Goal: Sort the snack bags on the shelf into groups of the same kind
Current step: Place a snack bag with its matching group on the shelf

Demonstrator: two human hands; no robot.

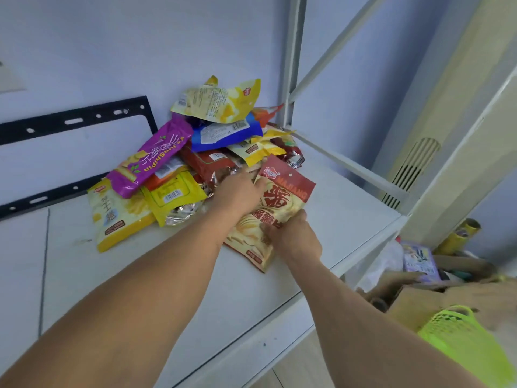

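Snack bags (212, 144) lie heaped on a white shelf (335, 208), the pile filling the area from about ten to one o'clock of the picture's centre, against a pale wall. A red bag (282, 203) sits apart from the heap at its five o'clock edge, tilted, its upper corner toward the pile and its lower end toward the shelf's front lip. The right hand (293, 236) grips the lower part of this red bag, fingers curled over its face. The left hand (237, 191) lies at the bag's nine o'clock side, fingers stretched flat and touching both its edge and the crumpled foil of the pile. At the heap's nine o'clock end a purple bag (151, 158) rests slanted over a yellow bag (173, 194), and another yellow bag (117, 217) lies flat at eight o'clock. A blue bag (226, 133) sits near the top, under a pale yellow bag (221, 100) at twelve o'clock. A black metal bracket (72, 121) runs along the wall at nine o'clock. At four o'clock, below the shelf, stand a cardboard box (419, 301) and a green mesh basket (458, 331).
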